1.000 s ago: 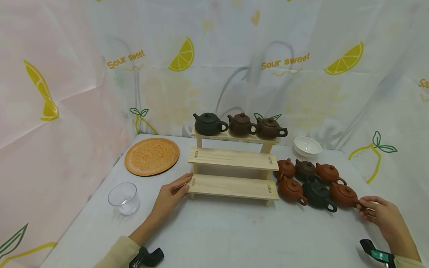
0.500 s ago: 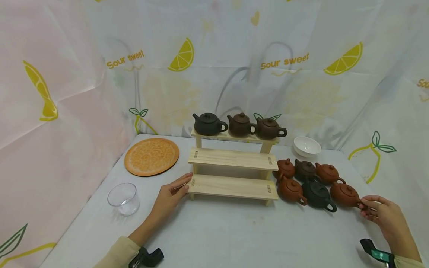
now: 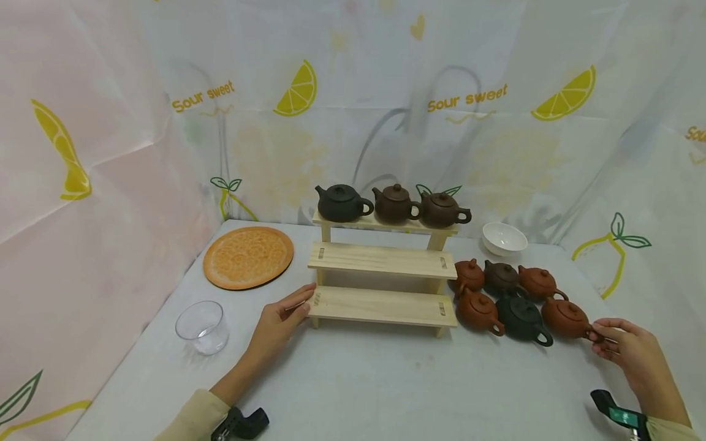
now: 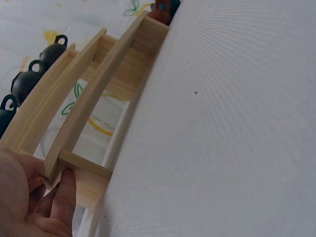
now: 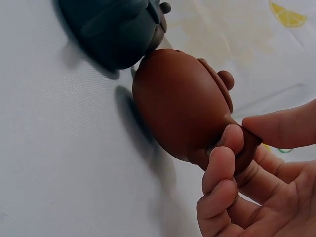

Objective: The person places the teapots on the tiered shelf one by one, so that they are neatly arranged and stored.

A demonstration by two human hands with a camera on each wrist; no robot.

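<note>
Where head view shows only contact, right wrist view shows right hand [image 5: 247, 192] pinching red teapot [image 5: 180, 111] handle, lower right of frame, black teapot [image 5: 116, 29] touching. Left hand [image 3: 278, 318] fingers rest straight against rack [image 3: 380, 275] end, centre.

The reddish-brown clay teapot [image 5: 180, 111] is seen with a matt, smooth, unglazed surface. The dark grey clay teapot [image 5: 116, 27] beside it is also matt. The three-step rack of pale wood [image 3: 382, 282] is left unpainted, and its grain is visible. The bench [image 3: 375, 380] is covered with a white, finely woven cloth. The small white bowl [image 3: 504, 238] looks glossy, the small clear cup [image 3: 202, 326] like transparent plastic.
</note>
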